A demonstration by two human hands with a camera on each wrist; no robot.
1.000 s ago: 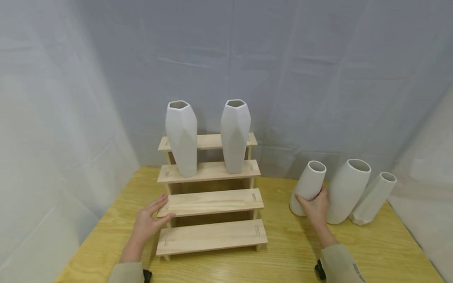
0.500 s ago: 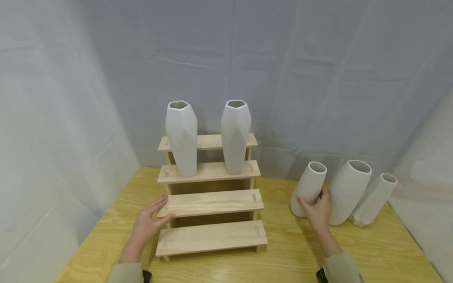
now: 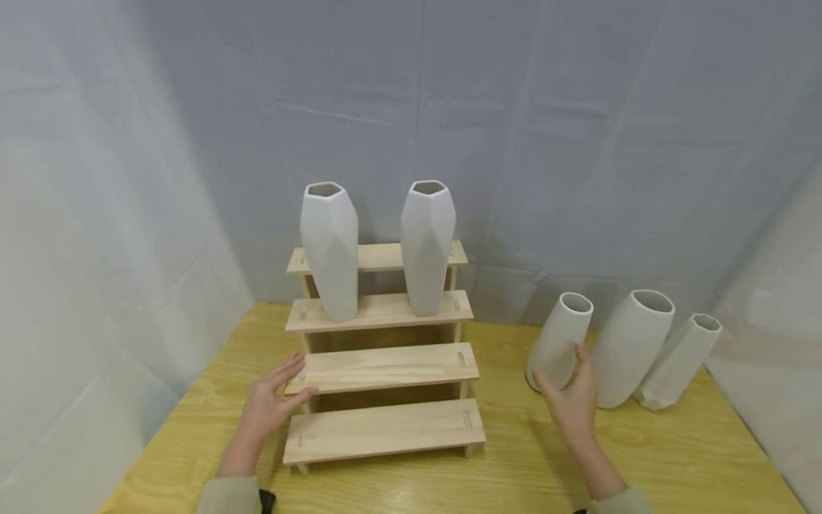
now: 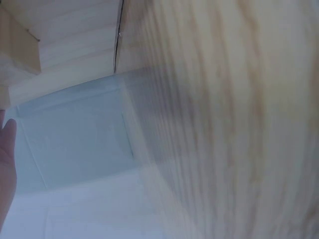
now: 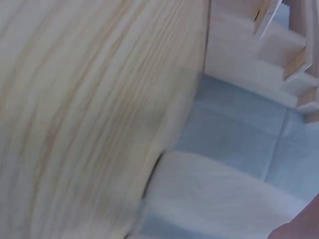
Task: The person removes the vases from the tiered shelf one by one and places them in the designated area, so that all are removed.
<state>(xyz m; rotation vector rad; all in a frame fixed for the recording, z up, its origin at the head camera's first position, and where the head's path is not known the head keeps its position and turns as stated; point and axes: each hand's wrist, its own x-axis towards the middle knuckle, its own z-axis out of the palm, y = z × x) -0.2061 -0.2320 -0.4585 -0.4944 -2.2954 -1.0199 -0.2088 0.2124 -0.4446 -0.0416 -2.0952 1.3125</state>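
My left hand (image 3: 266, 403) holds the left end of the third shelf of a stepped wooden display stand (image 3: 392, 368), thumb at the front edge and fingers at the back corner. To the right, my right hand (image 3: 574, 400) is spread just in front of a smooth white vase (image 3: 559, 339) standing on the table; whether a fingertip touches it I cannot tell. Two faceted white vases, one left (image 3: 330, 257) and one right (image 3: 427, 250), stand upright on the second shelf from the top. In the right wrist view a white vase (image 5: 209, 191) appears beside the hand (image 5: 303, 224).
Close to the right hand stands a wider white vase (image 3: 632, 350), with a slim faceted vase (image 3: 677, 363) beyond it near the table's right side. The wooden table (image 3: 379, 489) ends at a grey cloth backdrop (image 3: 488, 143). White sheets hang on both sides.
My right hand has loosened from the smooth vase, its fingers spreading, and drawn slightly back toward me. The left hand and the vases on the stand look unmoved.
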